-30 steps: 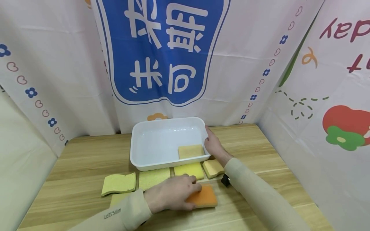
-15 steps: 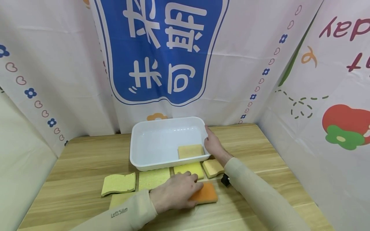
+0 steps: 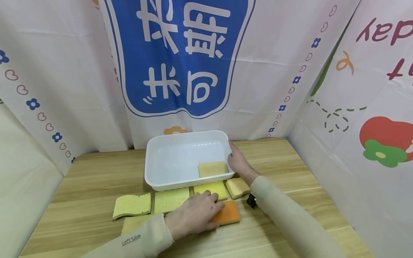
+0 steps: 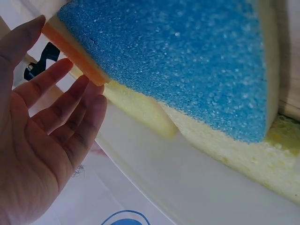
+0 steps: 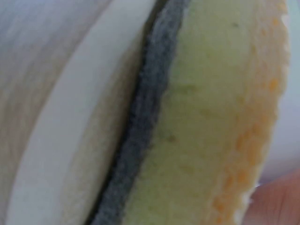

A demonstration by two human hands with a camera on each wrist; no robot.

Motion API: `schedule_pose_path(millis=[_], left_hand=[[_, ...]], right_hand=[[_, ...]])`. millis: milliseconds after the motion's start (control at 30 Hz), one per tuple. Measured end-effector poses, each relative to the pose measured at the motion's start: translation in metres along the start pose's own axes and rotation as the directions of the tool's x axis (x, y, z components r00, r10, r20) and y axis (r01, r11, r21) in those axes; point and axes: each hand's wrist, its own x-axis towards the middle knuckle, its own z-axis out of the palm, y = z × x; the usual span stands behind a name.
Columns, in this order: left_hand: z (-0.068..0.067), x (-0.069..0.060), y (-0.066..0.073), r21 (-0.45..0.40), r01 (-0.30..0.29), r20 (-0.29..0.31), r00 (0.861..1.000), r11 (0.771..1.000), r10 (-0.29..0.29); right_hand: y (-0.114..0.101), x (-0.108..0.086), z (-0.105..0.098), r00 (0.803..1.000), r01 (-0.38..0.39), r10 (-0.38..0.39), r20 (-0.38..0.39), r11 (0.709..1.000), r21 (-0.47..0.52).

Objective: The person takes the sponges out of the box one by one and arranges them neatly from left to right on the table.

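My left hand (image 3: 193,215) holds an orange-topped sponge (image 3: 229,212) in front of the tray in the head view, thumb on the near edge and fingers on the far side. In the left wrist view the left hand (image 4: 51,117) is at the sponge's orange edge (image 4: 75,54); a blue-faced sponge (image 4: 187,61) fills the near view. At the white tray's (image 3: 174,157) right end, my right hand (image 3: 238,161) grips the rim. A pale yellow sponge (image 3: 213,169) lies inside the tray. The right wrist view shows only part of the right hand (image 5: 276,201).
Before the tray lie a wavy sponge (image 3: 132,205), a flat yellow sponge (image 3: 171,199), a brighter yellow sponge (image 3: 214,188) and a tan-topped sponge (image 3: 238,187). Another sponge (image 3: 132,223) is partly under the left sleeve. A printed curtain (image 3: 267,86) stands behind the wooden table (image 3: 297,172).
My left hand has shifted slightly with the orange-topped sponge, which now sits a little farther from me, nearer the row of sponges. The right hand and tray look still.
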Motion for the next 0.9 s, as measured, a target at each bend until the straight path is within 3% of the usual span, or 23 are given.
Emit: schedule_pose_path(millis=[133, 333, 467, 567, 633, 733, 833, 900], left_hand=[[-0.002, -0.005, -0.009, -0.066, 0.007, -0.024, 1.0, 0.998, -0.009], [-0.01, -0.017, -0.035, -0.174, 0.009, -0.102, 0.994, 0.985, -0.027], [-0.014, -0.027, -0.051, -0.229, 0.05, -0.129, 0.988, 0.972, -0.082], [-0.015, -0.034, -0.063, -0.254, 0.093, -0.138, 0.982, 0.963, -0.131], [-0.015, -0.038, -0.07, -0.264, 0.122, -0.144, 0.976, 0.957, -0.164], [-0.014, -0.044, -0.08, -0.269, 0.152, -0.154, 0.968, 0.951, -0.198], [-0.01, -0.049, -0.089, -0.258, 0.183, -0.157, 0.961, 0.949, -0.228], [-0.008, -0.051, -0.094, -0.248, 0.192, -0.163, 0.958, 0.95, -0.236]], right_hand=[[-0.001, 0.001, 0.0, 1.0, -0.005, 0.005, 0.005, 1.0, 0.0], [-0.001, 0.001, 0.0, 1.0, 0.008, -0.008, -0.003, 1.0, -0.026], [0.0, 0.0, 0.002, 0.998, 0.053, -0.058, -0.038, 0.99, -0.132], [-0.003, -0.004, 0.001, 0.992, 0.081, -0.103, -0.079, 0.965, -0.249], [-0.006, -0.007, 0.0, 0.982, 0.117, -0.16, -0.098, 0.929, -0.352], [-0.013, -0.01, -0.004, 0.958, 0.198, -0.276, -0.076, 0.832, -0.518], [-0.02, -0.01, -0.011, 0.923, 0.337, -0.38, 0.059, 0.725, -0.6], [-0.024, -0.009, -0.017, 0.893, 0.439, -0.403, 0.199, 0.688, -0.577]])
